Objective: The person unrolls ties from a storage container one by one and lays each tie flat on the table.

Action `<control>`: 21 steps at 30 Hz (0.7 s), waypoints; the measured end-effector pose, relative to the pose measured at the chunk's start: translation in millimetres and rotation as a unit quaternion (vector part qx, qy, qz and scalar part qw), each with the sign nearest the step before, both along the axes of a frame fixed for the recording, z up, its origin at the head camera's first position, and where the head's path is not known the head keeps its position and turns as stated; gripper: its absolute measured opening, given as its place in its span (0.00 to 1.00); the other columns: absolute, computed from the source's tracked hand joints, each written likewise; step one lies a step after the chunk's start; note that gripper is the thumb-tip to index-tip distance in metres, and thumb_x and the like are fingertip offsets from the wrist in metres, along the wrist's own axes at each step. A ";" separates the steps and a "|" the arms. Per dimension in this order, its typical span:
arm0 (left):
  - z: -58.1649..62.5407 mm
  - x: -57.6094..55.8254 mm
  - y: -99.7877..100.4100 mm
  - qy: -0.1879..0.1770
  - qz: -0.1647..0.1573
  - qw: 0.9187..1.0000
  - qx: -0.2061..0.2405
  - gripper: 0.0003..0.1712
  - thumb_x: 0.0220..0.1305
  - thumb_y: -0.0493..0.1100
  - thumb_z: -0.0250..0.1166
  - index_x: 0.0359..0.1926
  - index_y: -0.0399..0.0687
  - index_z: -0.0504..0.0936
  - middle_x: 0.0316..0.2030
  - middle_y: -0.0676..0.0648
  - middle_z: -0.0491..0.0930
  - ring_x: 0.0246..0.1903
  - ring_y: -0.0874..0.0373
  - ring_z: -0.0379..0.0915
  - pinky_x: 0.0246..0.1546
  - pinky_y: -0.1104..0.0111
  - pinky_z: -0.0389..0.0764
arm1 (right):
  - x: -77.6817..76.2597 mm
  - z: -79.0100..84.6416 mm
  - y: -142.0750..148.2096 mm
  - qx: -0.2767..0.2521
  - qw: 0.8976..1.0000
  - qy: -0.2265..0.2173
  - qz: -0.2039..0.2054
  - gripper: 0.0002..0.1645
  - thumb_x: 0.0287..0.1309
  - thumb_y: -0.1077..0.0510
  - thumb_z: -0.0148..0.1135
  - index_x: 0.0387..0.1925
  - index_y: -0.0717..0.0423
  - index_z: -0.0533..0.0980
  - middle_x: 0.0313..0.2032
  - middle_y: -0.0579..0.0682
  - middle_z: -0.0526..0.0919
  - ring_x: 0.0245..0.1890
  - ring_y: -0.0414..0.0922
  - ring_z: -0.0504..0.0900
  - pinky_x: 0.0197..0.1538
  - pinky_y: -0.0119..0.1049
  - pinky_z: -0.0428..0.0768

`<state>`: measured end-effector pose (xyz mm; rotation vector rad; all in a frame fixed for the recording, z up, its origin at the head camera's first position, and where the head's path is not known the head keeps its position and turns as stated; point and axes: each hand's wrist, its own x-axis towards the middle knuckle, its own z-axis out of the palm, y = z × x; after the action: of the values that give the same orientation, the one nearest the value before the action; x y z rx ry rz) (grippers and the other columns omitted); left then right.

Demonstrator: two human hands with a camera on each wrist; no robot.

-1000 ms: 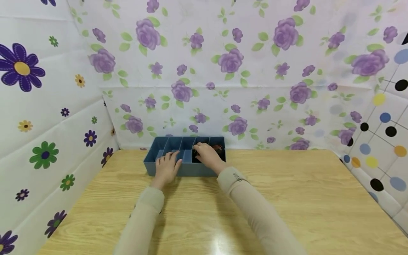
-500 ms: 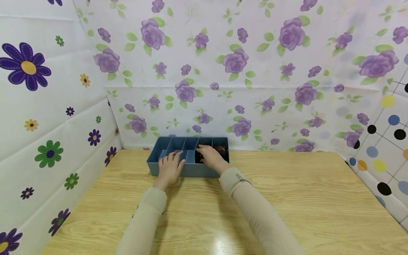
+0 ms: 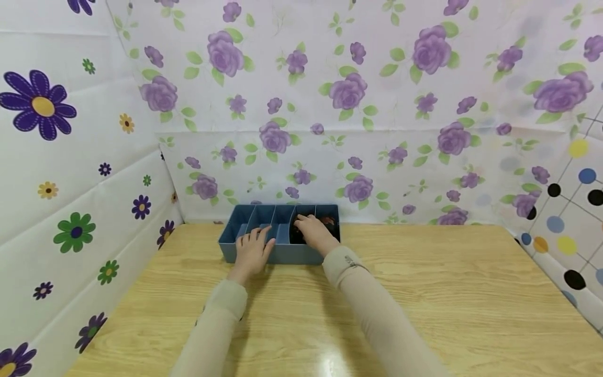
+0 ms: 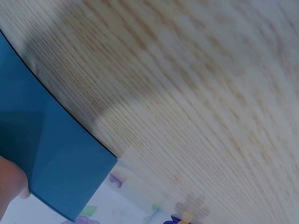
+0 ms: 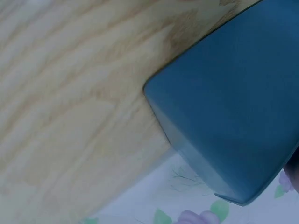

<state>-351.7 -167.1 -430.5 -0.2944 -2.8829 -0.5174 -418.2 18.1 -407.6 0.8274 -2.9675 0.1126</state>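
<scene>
A blue divided box (image 3: 294, 255) stands at the back of the table, its compartments in a row. My left hand (image 3: 252, 254) rests over its front rim, left of the middle, fingers spread and pointing into the box. In the left wrist view, part of that hand (image 4: 10, 179) shows at the rim of the blue wall (image 4: 70, 154). My right hand (image 3: 314, 233) reaches into the second compartment from the right, over dark contents (image 3: 296, 238). Its fingertips are partly hidden, and I cannot tell whether they hold anything. Dark, reddish-brown contents (image 3: 330, 222) lie in the rightmost compartment.
The wooden table (image 3: 424, 293) extends in front of the box and to both sides. Right behind the box hangs a white cloth with purple roses (image 3: 348, 91). Flowered cloth (image 3: 75, 183) borders the left side, and dotted cloth (image 3: 574, 209) the right.
The head view has shifted slightly, so the box and hands appear a little further right. Both hands keep nearly the same places on the box; the right fingers have moved only slightly.
</scene>
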 end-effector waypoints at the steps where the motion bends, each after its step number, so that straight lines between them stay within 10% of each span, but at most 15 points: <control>1: -1.1 0.2 -0.3 0.002 0.001 1.000 -0.001 0.29 0.75 0.55 0.41 0.70 0.50 0.58 0.66 0.36 0.58 0.62 0.35 0.55 0.64 0.40 0.49 | -4.7 -6.1 1.2 -0.008 1.000 0.016 0.012 0.23 0.59 0.65 0.61 0.57 0.55 0.73 0.65 0.56 0.68 0.64 0.55 0.68 0.65 0.43 0.70; 12: -2.3 -0.7 0.1 0.008 0.000 1.000 -0.002 0.29 0.74 0.56 0.41 0.70 0.50 0.59 0.66 0.36 0.59 0.62 0.36 0.55 0.64 0.41 0.49 | 7.1 4.1 4.8 -0.004 0.997 -0.076 -0.009 0.24 0.64 0.64 0.56 0.60 0.54 0.63 0.73 0.62 0.45 0.74 0.56 0.46 0.74 0.48 0.52; 21: -1.0 1.6 -1.4 0.004 0.004 1.000 -0.002 0.29 0.74 0.56 0.40 0.70 0.51 0.58 0.66 0.37 0.59 0.63 0.36 0.55 0.65 0.41 0.49 | 8.1 5.6 2.9 0.025 0.999 -0.011 0.017 0.21 0.60 0.61 0.61 0.54 0.53 0.68 0.60 0.59 0.68 0.62 0.55 0.66 0.67 0.46 0.65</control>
<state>-350.1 -168.4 -431.5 -0.2840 -2.8768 -0.5072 -410.1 21.0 -401.9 0.8877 -2.9888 0.0494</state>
